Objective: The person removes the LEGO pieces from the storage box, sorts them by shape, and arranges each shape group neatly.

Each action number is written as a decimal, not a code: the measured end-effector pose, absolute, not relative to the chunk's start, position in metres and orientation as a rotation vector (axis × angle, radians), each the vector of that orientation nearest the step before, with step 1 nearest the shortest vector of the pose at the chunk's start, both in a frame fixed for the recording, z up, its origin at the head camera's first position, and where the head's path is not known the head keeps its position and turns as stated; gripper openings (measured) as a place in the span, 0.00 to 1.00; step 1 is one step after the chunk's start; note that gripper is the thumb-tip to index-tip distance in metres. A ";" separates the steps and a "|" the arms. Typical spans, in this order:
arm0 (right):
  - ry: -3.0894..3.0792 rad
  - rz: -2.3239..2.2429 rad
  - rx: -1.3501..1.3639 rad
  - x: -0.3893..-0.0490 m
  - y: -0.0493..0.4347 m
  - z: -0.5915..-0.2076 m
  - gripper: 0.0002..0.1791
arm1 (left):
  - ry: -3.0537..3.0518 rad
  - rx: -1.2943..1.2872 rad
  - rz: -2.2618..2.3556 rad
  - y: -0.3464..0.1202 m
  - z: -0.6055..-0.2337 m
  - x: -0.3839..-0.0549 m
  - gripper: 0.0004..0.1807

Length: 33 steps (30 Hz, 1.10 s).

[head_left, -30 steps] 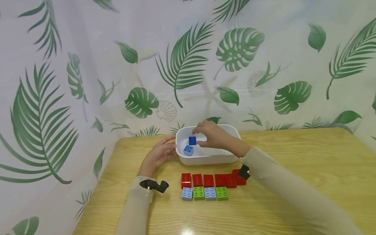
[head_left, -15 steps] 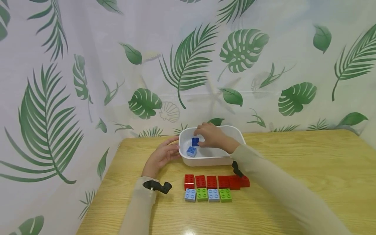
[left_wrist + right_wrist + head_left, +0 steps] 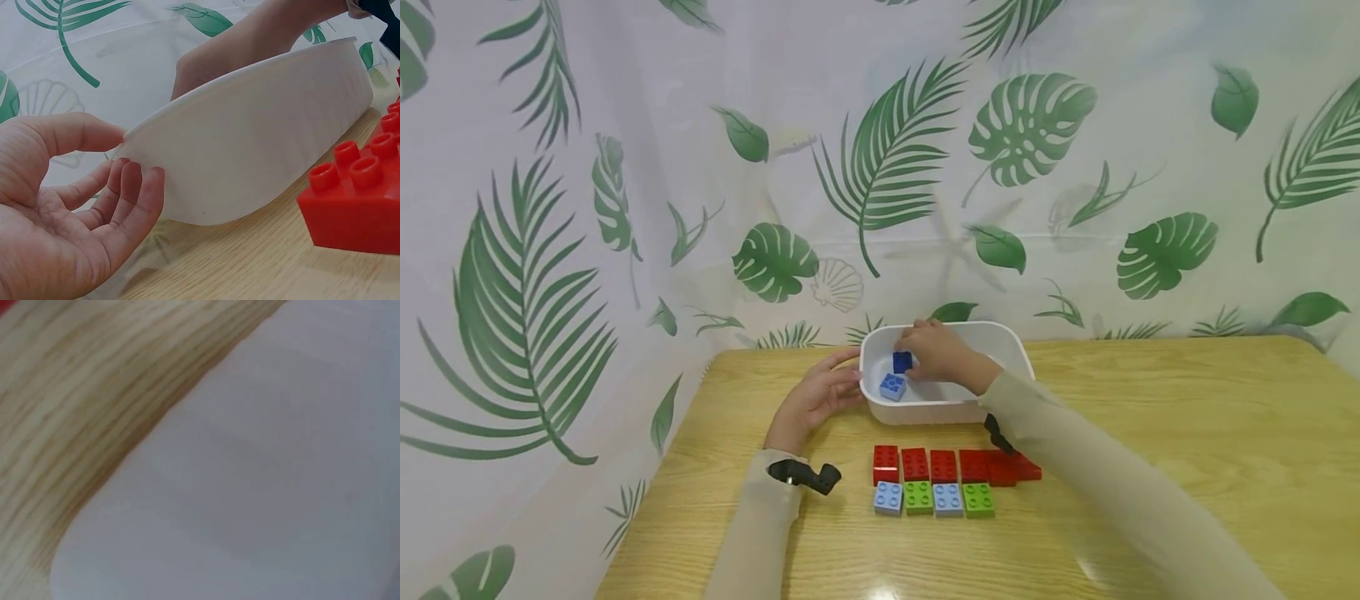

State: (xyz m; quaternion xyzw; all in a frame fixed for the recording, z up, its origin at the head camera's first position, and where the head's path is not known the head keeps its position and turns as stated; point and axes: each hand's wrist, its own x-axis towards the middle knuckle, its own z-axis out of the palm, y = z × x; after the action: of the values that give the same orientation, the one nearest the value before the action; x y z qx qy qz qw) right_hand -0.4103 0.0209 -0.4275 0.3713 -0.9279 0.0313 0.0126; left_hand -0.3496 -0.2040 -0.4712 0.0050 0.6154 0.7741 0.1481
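Note:
A white plastic bin [image 3: 940,412] stands at the back of the table. At its left end is my left hand [image 3: 820,396]; in the left wrist view its thumb tip meets the rim and the loosely bent fingers touch the outer wall. My right hand [image 3: 938,354] reaches down inside the bin, fingers and thumb around a dark blue building brick [image 3: 902,362]; I cannot tell whether they pinch it. A light blue brick [image 3: 892,387] lies just in front of it in the bin. In the right wrist view the bin's wall [image 3: 237,469] covers the hand.
In front of the bin, a row of several red bricks [image 3: 914,464] lies on the wooden table [image 3: 1150,433]. Before them are two light blue bricks [image 3: 888,497] alternating with two green bricks [image 3: 978,499]. A leaf-patterned cloth [image 3: 880,125] hangs behind.
My right hand has moved left and lower in the bin, its fingers now closer around the dark blue brick. The left hand stays at the bin's end. The whole head view has shifted slightly.

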 end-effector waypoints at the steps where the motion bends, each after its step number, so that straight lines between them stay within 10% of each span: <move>1: -2.896 0.089 1.152 -0.410 0.021 -0.428 0.25 | 1.771 0.021 2.223 -0.204 -0.471 -0.349 0.30; 33: -2.944 0.077 1.127 -0.414 0.029 -0.428 0.13 | 1.793 -0.001 2.220 -0.203 -0.472 -0.349 0.30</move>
State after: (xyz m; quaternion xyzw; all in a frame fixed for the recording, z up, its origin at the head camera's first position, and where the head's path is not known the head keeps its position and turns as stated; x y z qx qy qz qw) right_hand -0.4135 0.0294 -0.4278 0.3574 -0.9336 0.0244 -0.0058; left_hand -0.3492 -0.2029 -0.4717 -0.0005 0.6218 0.7700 0.1435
